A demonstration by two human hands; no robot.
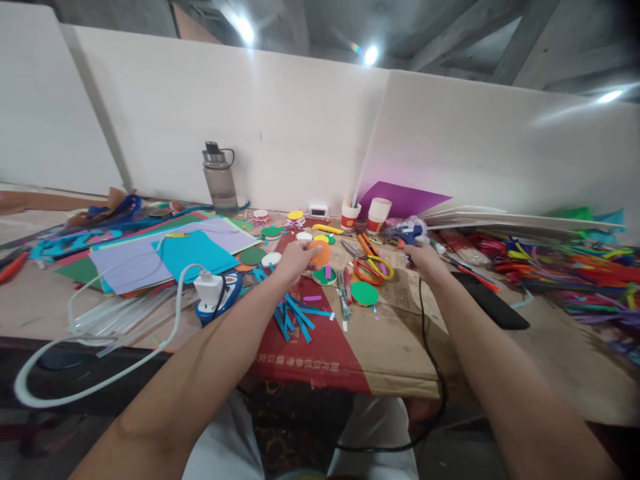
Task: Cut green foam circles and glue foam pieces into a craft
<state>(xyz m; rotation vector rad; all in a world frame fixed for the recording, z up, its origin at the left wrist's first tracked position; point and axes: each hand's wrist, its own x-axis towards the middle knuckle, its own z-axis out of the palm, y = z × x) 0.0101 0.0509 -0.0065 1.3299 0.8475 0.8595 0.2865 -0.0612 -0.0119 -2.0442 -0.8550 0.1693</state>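
Observation:
My left hand [296, 259] pinches an orange paper disc [321, 253] above the middle of the table. Below it lies a green disc [325, 277] with a purple strip across it. At the right, the fingers of my right hand [421, 256] are wrapped round a blue glue gun [410, 234], whose black cord [431, 353] hangs down over the table edge. Between my hands are scissors [371, 263] with orange and yellow handles and a green paper circle [365, 293]. Blue paper strips [296, 315] lie under my left wrist.
Coloured paper sheets [193, 257], a blue power socket [231, 295] with a white plug and a water bottle [220, 180] are at the left. Paper cups [379, 215] stand at the back. A black phone-like slab [493, 301] and bundled coloured strips [575, 260] lie right.

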